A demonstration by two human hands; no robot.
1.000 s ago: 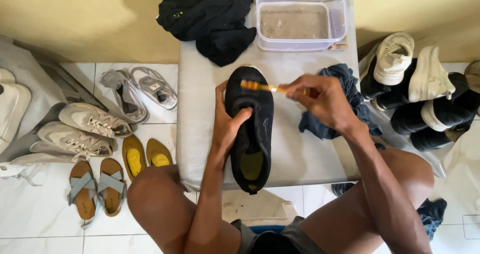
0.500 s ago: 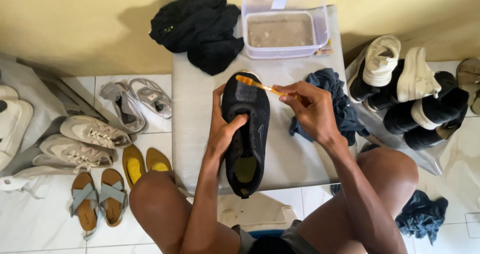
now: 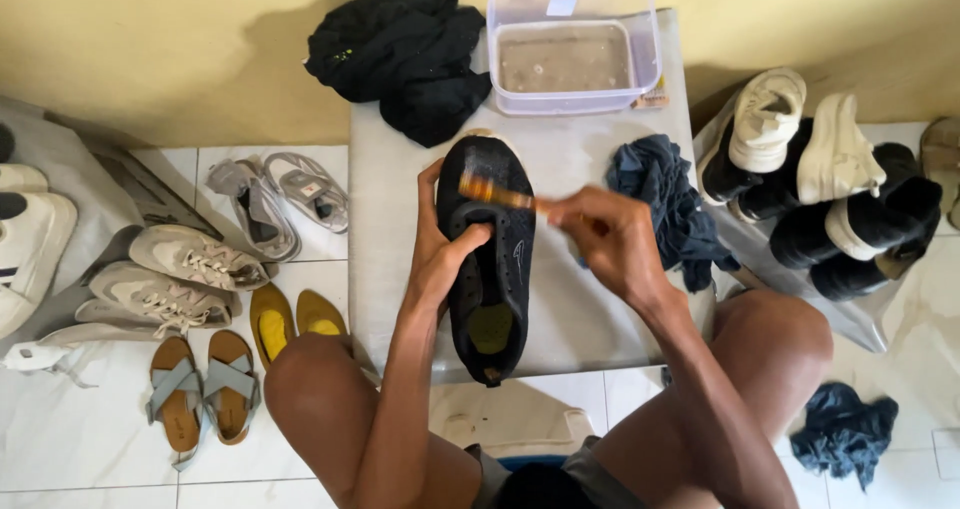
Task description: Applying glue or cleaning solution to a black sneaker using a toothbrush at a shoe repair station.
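A black shoe with a yellow insole lies lengthwise on a low white table, toe pointing away from me. My left hand grips its left side, thumb over the upper. My right hand holds an orange toothbrush whose head rests on the shoe's toe area. The brush is blurred.
A clear plastic tub of murky water and a black cloth heap sit at the table's far end. A blue rag lies right of the shoe. Several shoes and sandals line the floor left and right. Another dark rag lies on the tiles.
The toothbrush head has slid from the shoe's toe edge down and left across the upper. My view has shifted slightly; my left hand keeps its grip.
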